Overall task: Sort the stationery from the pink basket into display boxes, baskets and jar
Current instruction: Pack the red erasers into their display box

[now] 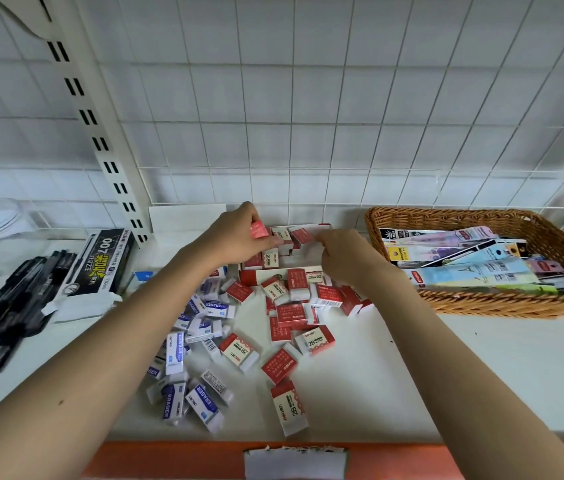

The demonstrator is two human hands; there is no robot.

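White shelf board fills the lower frame. At right centre sits a brown woven wicker basket of long packaged pens. Red and blue sleeved erasers lie scattered mid-frame, below a red-and-white cardboard display box. The left hand pinches a red eraser over the box; the right hand rests fingers-curled inside it, grip unclear.

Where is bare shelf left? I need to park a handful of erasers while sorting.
The widest bare shelf lies in front of the wicker basket, right of the right forearm. A smaller patch sits between the red erasers and the front edge. The middle, around both eraser heaps, and the left, by the black pens, are crowded.
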